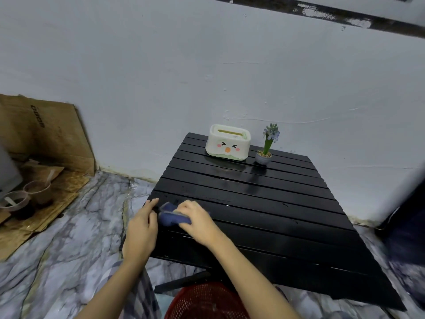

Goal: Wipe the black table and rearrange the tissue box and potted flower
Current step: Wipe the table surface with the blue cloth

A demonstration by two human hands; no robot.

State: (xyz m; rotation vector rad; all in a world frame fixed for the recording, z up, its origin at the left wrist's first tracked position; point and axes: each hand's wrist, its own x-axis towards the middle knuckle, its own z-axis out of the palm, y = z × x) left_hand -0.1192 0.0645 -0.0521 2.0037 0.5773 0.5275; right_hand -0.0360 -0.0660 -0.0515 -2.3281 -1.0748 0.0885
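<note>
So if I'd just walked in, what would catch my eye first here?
Probably the cream tissue box with a cartoon face and the small potted blue flower beside it, standing at the far edge of the black slatted table. Then the two bare hands at the near left corner: the right hand presses a blue cloth onto the slats, the left hand rests at the table's edge.

Black table (264, 203) glossy slats; blue cloth (173, 217) soft; cardboard (46, 134) matt.
</note>
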